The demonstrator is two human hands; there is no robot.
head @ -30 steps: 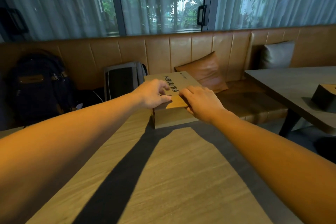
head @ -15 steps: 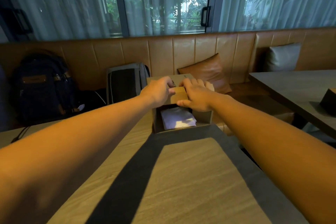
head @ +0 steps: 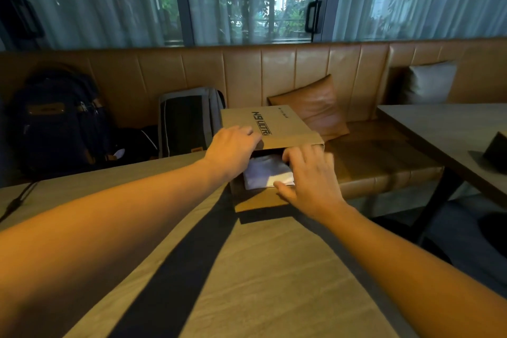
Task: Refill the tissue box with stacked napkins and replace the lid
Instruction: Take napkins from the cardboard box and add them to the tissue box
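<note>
- Right at the far edge of the wooden table (head: pixel 260 282) stands the cardboard box (head: pixel 258 200), its lid (head: pixel 274 126) pushed back and raised over the far half.
- White napkins (head: pixel 267 174) lie inside the box, showing in the opened near half, between the two hands.
- Left hand (head: pixel 233 151) rests on the near left corner of the lid, fingers curled over its edge and gripping it.
- Right hand (head: pixel 307 175) is spread open on the box's right side, thumb on the near rim, fingertips reaching under the lid beside the napkins.
</note>
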